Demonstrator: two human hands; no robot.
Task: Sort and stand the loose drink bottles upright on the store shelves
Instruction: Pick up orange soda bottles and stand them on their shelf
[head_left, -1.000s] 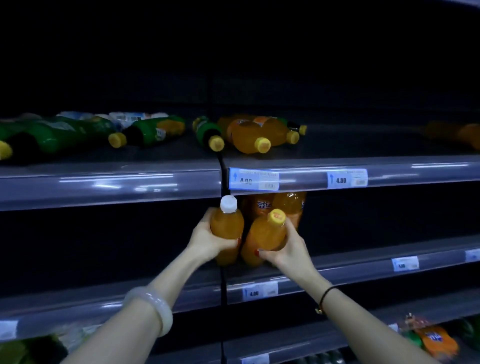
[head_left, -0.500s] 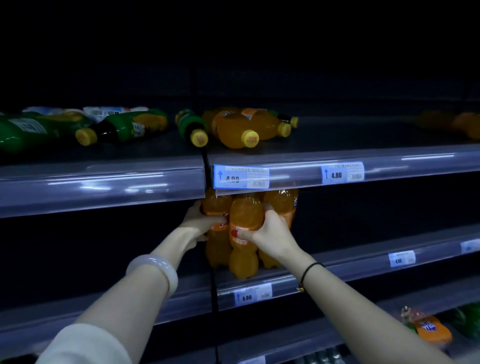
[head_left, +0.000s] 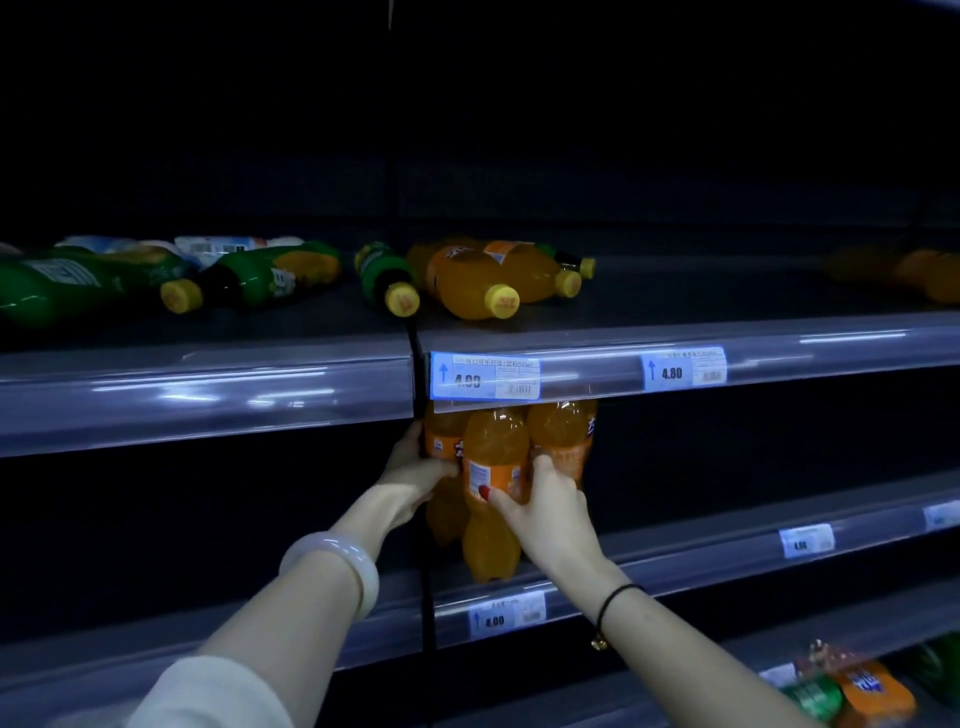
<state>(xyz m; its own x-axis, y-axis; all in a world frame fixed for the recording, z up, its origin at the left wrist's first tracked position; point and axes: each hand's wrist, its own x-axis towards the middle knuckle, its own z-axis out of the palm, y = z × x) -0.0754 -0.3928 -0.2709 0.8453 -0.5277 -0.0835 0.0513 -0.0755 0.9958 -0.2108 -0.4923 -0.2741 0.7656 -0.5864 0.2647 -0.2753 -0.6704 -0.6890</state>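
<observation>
Three orange soda bottles stand upright on the middle shelf (head_left: 675, 551), their caps hidden behind the upper shelf's price rail. My left hand (head_left: 415, 473) grips the left orange bottle (head_left: 441, 441). My right hand (head_left: 550, 509) wraps the front orange bottle (head_left: 491, 519) at its label. A third orange bottle (head_left: 563, 431) stands behind, to the right. On the upper shelf (head_left: 675, 317) lie loose bottles: green ones (head_left: 265, 275) at left, a green one (head_left: 384, 275) and orange ones (head_left: 472, 283) in the middle.
More orange bottles (head_left: 924, 270) lie at the upper shelf's far right in the dark. Green and orange bottles (head_left: 852, 691) sit on the lowest shelf at bottom right. Price tags (head_left: 485, 374) line the rails. A vertical divider post (head_left: 423, 571) splits the shelves.
Both hands pushed their orange bottles back under the upper shelf and stood them beside the third one; the caps are now hidden. The view has moved closer.
</observation>
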